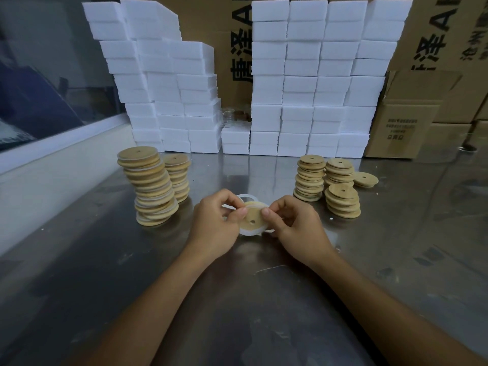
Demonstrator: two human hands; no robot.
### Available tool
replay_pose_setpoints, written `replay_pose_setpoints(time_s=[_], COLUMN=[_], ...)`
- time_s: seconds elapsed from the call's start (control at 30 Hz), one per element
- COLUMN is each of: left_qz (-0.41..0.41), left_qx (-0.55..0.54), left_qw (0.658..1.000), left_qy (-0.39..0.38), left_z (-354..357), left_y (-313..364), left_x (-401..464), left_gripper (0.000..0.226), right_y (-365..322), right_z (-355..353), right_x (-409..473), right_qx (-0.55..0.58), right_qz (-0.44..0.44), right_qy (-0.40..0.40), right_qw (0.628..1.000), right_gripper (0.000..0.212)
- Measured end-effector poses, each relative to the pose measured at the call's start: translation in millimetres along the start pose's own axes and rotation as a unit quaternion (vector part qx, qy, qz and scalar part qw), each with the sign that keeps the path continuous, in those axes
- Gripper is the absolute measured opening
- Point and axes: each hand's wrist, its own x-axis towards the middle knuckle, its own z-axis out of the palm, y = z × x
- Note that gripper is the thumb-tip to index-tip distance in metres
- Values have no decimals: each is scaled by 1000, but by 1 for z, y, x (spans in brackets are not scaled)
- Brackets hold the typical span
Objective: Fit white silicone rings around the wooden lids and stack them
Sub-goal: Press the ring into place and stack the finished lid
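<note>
Wooden lid (253, 219) with a small hole sits pinched between both hands, left hand (215, 224) and right hand (297, 228), fingers curled on its white ring (249, 233) just above the steel table (264, 313). Cardboard boxes (404, 128), closed, stand behind white foam blocks (311, 88); lid stacks (153, 188) flank both sides.

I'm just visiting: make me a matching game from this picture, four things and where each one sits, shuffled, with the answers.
Things:
1. tall leaning stack of ringed wooden lids
2. single flat wooden lid
3. round wooden lid with white silicone ring
4. brown cardboard box

Places:
A. far right, at the table's back
B. held between both hands
C. left of the hands
D. alone on the steel table, beside the right-hand stacks

Pairs: 1-C, 2-D, 3-B, 4-A
</note>
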Motion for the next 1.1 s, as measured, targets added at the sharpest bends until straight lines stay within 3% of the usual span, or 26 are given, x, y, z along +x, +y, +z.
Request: replay_pose_setpoints(time_s=[0.33, 0.73, 0.97, 1.1], left_qz=[-51, -118, -3, 19], left_qx=[-40, -134, -24, -4], left_qw=[998, 984, 1000, 1000], left_qy=[-1, 12, 7, 13], left_z=[-1, 6, 8, 8], left_y=[-5, -8, -4, -5], left_x=[2, 0, -1, -1], left_gripper=[20, 31, 26, 25], right_y=[0, 3, 3, 1], right_z=[1, 0, -3, -4], right_x=[4, 4, 2, 2], right_qx=[81, 86, 80, 81], right_qz=[75, 73, 15, -6], right_qy=[-5, -36, 0, 7], right_qw=[994, 993, 997, 997], right_gripper=[13, 10, 8, 10])
